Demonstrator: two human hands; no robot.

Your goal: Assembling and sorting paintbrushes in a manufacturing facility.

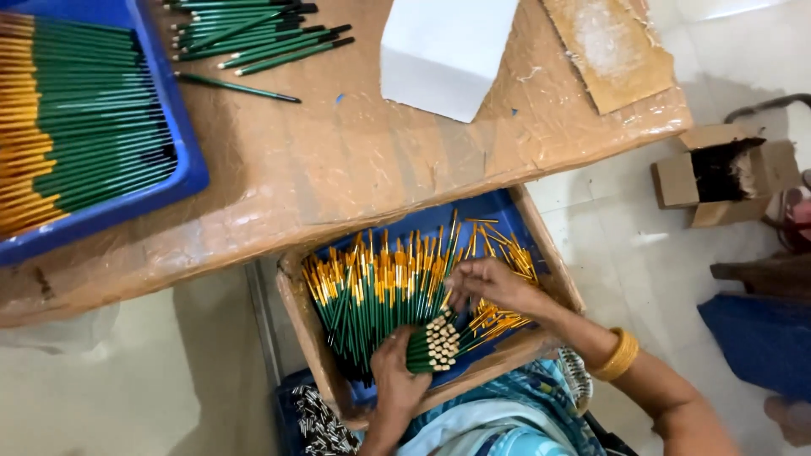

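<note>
Low centre: left hand (397, 380) clenched around a bundle of green pencils (429, 342), blunt ends showing. Just above, right hand (490, 283) grasping loose pencils in a shallow box (296, 312) with blue lining. Likely light, stiff, smooth and apt to slide; best gripped mid-bundle, all round. Beyond, taped cardboard tabletop (355, 160); upper left, blue tray (190, 160) of pencils; top, loose green pencils (253, 34).
</note>
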